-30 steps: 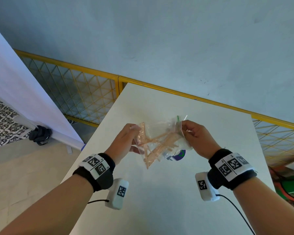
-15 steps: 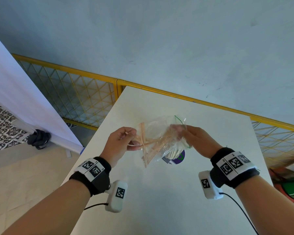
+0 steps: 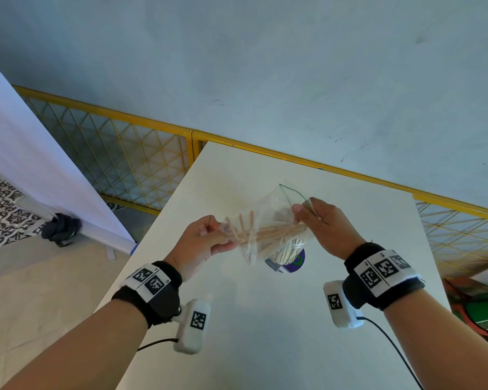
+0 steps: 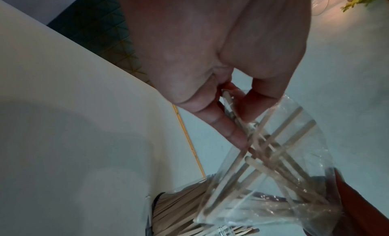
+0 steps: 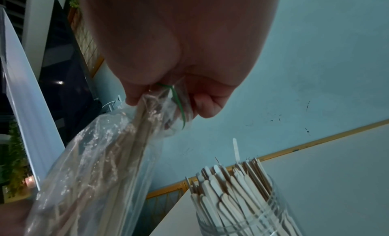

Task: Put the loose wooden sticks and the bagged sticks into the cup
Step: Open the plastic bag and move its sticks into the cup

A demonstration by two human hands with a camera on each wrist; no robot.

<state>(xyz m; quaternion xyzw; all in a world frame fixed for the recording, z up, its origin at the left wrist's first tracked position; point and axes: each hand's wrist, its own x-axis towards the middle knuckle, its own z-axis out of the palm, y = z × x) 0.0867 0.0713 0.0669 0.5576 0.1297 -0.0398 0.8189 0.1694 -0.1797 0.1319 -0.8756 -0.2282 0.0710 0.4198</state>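
Note:
A clear plastic bag [image 3: 268, 220] with several wooden sticks inside hangs in the air over the white table [image 3: 265, 319]. My left hand [image 3: 209, 237] pinches its left end, thumb and fingers closed on plastic and stick ends [image 4: 235, 116]. My right hand [image 3: 313, 218] pinches the bag's mouth with the green zip strip [image 5: 177, 103]. Right below the bag stands a clear cup [image 3: 286, 256] packed with upright wooden sticks [image 5: 235, 193]; the bag partly hides it in the head view.
A yellow mesh railing [image 3: 141, 159] runs behind the table along a pale blue wall. A white board [image 3: 26, 153] leans at the left over the tiled floor. A cable [image 3: 392, 350] trails from my right wrist across the table.
Both hands have lifted the bag a little and stretched it sideways. The sticks inside have turned from slanting down toward lying nearly level above the cup.

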